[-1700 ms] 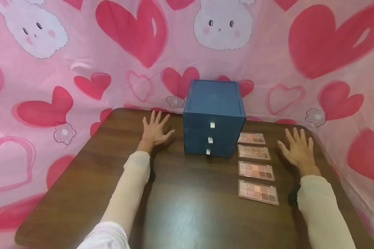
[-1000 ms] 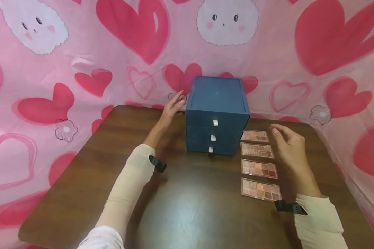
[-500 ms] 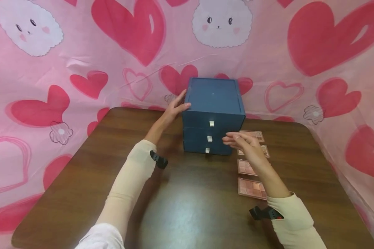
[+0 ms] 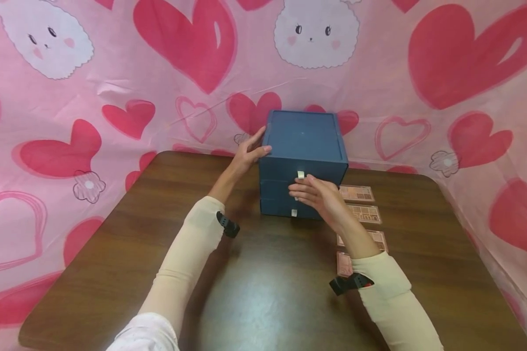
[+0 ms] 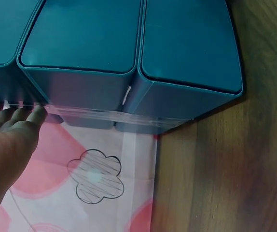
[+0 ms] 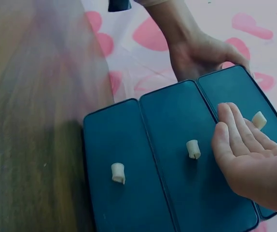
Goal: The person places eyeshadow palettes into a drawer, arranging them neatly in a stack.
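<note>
A blue three-drawer box (image 4: 306, 136) stands at the back of the table, each drawer front bearing a small cream pull tab. My left hand (image 4: 247, 155) rests against its left side, thumb at the top edge; in the left wrist view, the fingertips (image 5: 38, 115) touch the side wall. My right hand (image 4: 322, 195) is in front of the drawers with fingers extended. In the right wrist view its fingers lie beside the top tab (image 6: 259, 120), thumb apart from it. The middle tab (image 6: 193, 149) and bottom tab (image 6: 118, 172) are untouched. All drawers are closed.
Several flat eyeshadow palettes lie in a column right of the box, among them the rearmost palette (image 4: 357, 193) and the nearest palette (image 4: 344, 264), partly hidden by my right arm. A pink heart-print cloth (image 4: 254, 63) hangs behind the brown wooden table (image 4: 263, 302).
Both hands have lifted from the tabletop. My left hand moved right onto the box's side; my right hand swung left past the palettes to the drawer fronts. The box stayed in place.
</note>
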Available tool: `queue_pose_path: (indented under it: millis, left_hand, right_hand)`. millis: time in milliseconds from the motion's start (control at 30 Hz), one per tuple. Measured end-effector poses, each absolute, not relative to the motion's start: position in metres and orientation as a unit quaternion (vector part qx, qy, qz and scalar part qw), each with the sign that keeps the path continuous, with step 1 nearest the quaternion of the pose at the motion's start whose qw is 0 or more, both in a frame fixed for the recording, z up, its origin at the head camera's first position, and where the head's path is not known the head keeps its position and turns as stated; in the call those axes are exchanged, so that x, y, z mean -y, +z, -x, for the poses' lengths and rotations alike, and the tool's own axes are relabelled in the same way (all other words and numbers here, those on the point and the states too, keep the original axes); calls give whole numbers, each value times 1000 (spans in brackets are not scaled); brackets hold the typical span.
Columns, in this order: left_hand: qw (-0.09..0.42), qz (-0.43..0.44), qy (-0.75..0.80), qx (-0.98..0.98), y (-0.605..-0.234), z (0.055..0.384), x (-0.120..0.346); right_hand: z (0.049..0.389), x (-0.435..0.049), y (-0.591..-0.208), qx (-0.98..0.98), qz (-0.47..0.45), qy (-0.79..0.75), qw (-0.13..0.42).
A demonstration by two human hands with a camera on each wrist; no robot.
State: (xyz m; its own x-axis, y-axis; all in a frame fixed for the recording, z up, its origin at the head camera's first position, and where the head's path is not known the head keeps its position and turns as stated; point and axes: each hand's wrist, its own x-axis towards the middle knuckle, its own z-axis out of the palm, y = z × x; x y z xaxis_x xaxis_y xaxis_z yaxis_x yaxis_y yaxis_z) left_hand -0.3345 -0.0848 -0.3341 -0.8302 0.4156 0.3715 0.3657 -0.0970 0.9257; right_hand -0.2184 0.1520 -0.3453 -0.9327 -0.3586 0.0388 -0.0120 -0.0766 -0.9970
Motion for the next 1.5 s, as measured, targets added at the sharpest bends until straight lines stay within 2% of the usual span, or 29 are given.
queue_pose_path:
  millis: [367, 800, 1033, 1200, 1500]
  left_hand:
    - [-36, -293, 682, -670, -342, 335, 80]
    - [-75, -281, 668, -685, -349, 334, 78]
    - [-79, -278, 668, -686, -338, 327, 75]
    - [-84, -274, 659, -695, -323, 309, 74]
    - [-89, -282, 655, -696, -322, 306, 75]
  right_hand:
    - [229, -138, -338, -653, 82, -739, 143]
    - [229, -123, -346, -651, 41, -754, 74]
    - [229, -122, -346, -656, 39, -753, 45]
    - [227, -122, -346, -654, 38, -754, 45]
    - [220, -121, -348, -658, 41, -751, 41]
